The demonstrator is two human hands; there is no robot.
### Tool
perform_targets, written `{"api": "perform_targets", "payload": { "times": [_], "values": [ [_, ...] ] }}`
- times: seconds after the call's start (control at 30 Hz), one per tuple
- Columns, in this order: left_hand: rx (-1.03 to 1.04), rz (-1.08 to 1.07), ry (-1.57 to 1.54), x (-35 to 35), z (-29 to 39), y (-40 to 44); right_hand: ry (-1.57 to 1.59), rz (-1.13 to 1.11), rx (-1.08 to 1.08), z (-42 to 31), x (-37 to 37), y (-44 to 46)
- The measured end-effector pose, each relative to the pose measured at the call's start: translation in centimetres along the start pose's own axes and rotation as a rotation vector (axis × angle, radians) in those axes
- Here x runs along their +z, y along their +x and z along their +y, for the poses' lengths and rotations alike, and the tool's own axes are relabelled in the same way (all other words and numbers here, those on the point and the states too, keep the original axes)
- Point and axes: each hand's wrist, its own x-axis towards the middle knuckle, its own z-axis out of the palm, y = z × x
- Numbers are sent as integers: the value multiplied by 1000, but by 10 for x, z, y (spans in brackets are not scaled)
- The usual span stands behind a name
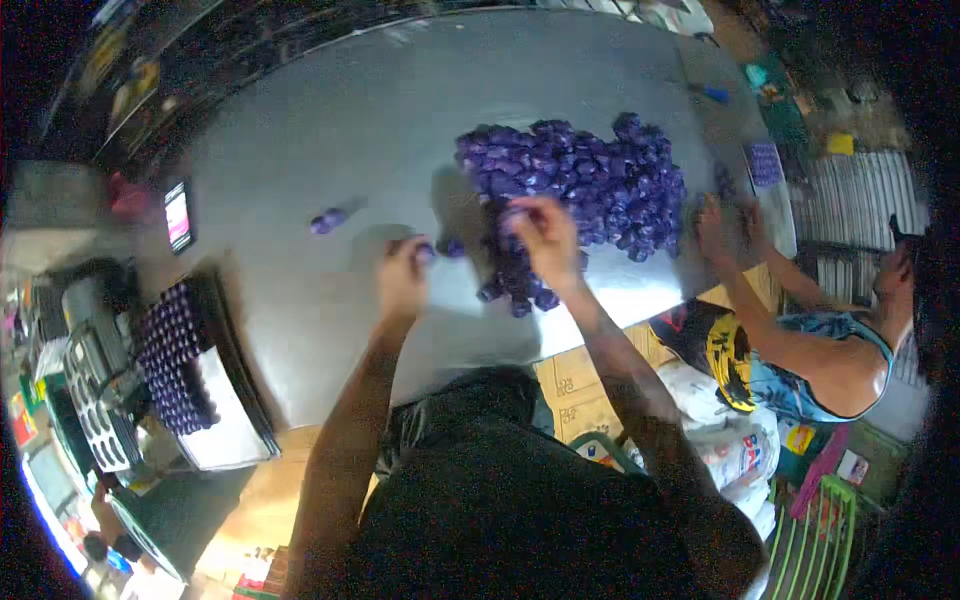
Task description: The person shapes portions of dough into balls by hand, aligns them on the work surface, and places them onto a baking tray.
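Note:
A large heap of small, shiny purple pieces [580,175] lies on the grey table [330,110]; I cannot make out what kind they are. My left hand [402,280] is closed in a pinch on one purple piece [425,253], left of the heap. Over the heap's near left side, my right hand [548,245] has its fingers bent round another purple piece [514,217], partly hidden and blurred. Between the hands a loose piece [453,247] rests on the table. Farther left lies a small purple cluster [327,220].
A phone [178,218] with a lit screen lies at the left. Beside it, a white sheet [225,415] carries rows of purple pieces [175,355]. To the right, another person [800,350] has both hands at the table, near a second board [775,190]. Stacked trays [860,200] stand beyond.

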Motion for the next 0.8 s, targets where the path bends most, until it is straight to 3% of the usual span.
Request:
{"api": "perform_targets", "payload": {
  "times": [0.03, 0.07, 0.13, 0.17, 0.2, 0.27, 0.3, 0.33, 0.4, 0.43, 0.5, 0.53, 0.6, 0.7, 0.77, 0.8],
  "values": [
    [-116, 178, -176, -20, -15, -5, -44, 19, -9, -9, -2, -6],
    [-108, 212, -156, -53, -11, -22, -78, 35, -16, -17, -2, -18],
    [165, 181, 203, -122, 11, -85, -115, -68, 185, -3, 15, -62],
    [255, 190, 328, -150, 22, -117, -255, -178, 178, 13, 27, -92],
    [106, 192, 309, -166, 10, -143, -406, -280, 155, 27, 40, -119],
    [-198, 178, 255, -202, -27, -198, -670, -120, -310, 30, 75, -182],
    [-353, 163, 224, -222, -50, -226, -666, -132, -326, 28, 81, -199],
    [-265, 157, 510, -235, -61, -254, -789, -209, -396, 26, 85, -214],
    [-172, 162, 788, -254, -76, -261, -1038, -357, -538, 26, 93, -224],
    [-157, 63, 824, -264, -81, -246, -1041, -361, -549, 24, 103, -212],
    [-130, -138, 892, -281, -91, -205, -1084, -248, -567, 28, 131, -162],
    [-127, -126, 891, -281, -84, -174, -1103, -183, -578, 34, 144, -143],
    [-216, 80, 806, -266, -59, -128, -993, -204, -545, 60, 159, -129],
    [-234, 56, 507, -239, -116, -179, -796, -254, -410, 84, 149, -146],
    [-217, 67, 358, -241, -114, -159, -847, -293, -545, 88, 135, -150],
    [-159, 74, 484, -252, -97, -138, -859, -312, -567, 87, 137, -146]
  ]
}}
